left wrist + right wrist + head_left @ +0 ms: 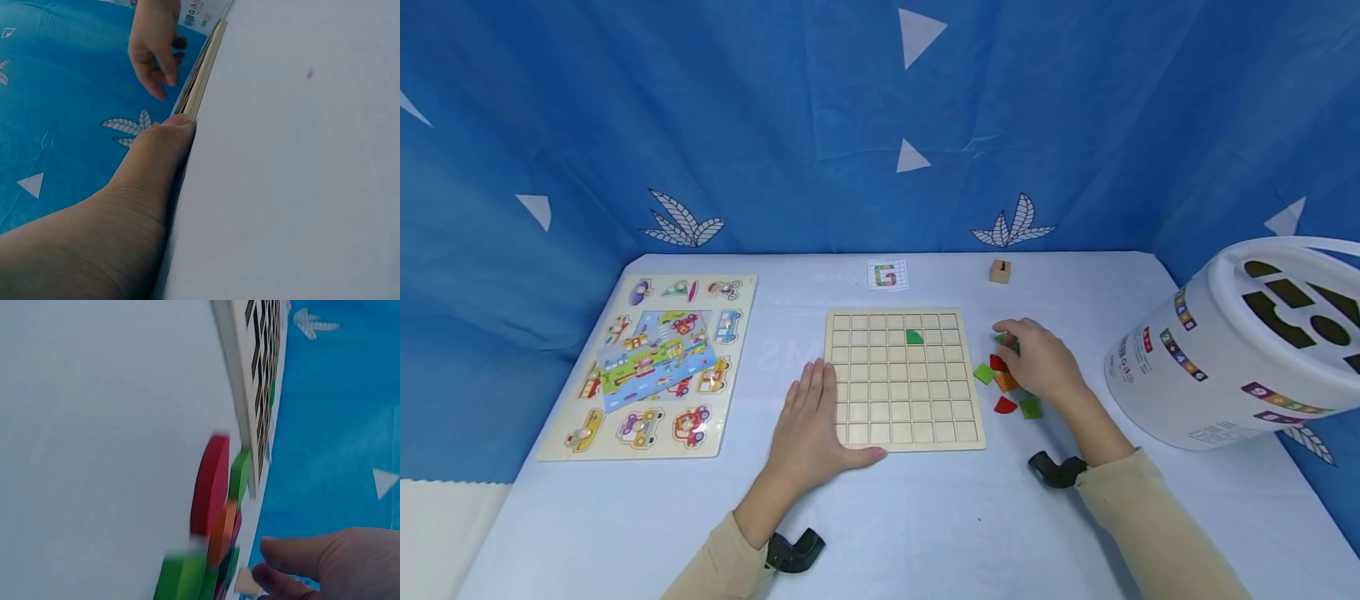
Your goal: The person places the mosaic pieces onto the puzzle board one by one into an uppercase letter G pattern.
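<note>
A square wooden grid board (pixel 895 451) lies flat on the table, with one green quarter-round piece (pixel 913 337) in a cell of its upper part. My left hand (pixel 808 425) rests against the board's lower left corner, fingers straight along the left edge and thumb (pixel 178 122) at the near edge. Right of the board is a loose group of small pieces: a red quarter-round (pixel 1005 406), an orange piece (pixel 1006 381), a green square (pixel 985 373) and others partly hidden. Above them hovers my right hand (pixel 1041 358), fingers loosely bent, with nothing visible between thumb and fingertips.
Behind the board lie a small pattern card (pixel 887 275) and a wooden cube (pixel 1000 271). A vehicle peg puzzle (pixel 715 417) with picture cards (pixel 658 367) on it occupies the left. At right stands a large white bucket (pixel 1187 375) with a shape-cutout lid.
</note>
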`<state>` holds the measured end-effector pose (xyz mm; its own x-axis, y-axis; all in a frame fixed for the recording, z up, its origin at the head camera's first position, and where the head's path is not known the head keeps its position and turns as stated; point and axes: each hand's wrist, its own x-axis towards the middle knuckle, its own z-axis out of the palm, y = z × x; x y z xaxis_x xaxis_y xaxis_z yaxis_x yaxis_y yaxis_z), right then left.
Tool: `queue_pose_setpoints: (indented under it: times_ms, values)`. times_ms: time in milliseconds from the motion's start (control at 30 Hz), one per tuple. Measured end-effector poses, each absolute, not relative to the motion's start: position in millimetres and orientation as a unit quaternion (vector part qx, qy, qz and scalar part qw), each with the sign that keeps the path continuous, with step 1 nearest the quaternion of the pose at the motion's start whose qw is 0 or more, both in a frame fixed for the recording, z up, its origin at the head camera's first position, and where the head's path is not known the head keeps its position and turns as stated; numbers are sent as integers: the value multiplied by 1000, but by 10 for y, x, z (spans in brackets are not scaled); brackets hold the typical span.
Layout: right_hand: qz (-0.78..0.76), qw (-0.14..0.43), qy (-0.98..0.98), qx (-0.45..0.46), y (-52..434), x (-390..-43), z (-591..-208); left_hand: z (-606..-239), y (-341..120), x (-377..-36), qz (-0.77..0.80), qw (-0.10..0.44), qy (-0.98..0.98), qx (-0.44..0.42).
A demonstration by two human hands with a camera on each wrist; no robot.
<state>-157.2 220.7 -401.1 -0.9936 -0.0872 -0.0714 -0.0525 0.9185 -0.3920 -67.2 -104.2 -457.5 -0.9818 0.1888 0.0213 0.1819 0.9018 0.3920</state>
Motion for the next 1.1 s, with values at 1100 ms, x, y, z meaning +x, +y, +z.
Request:
queue_pose_setpoints:
  times_ms: [1100]
  values:
    - [-289, 52, 955, 30, 2526, -1624, -4043, -4601, -1048, -691, 196, 27, 976, 94]
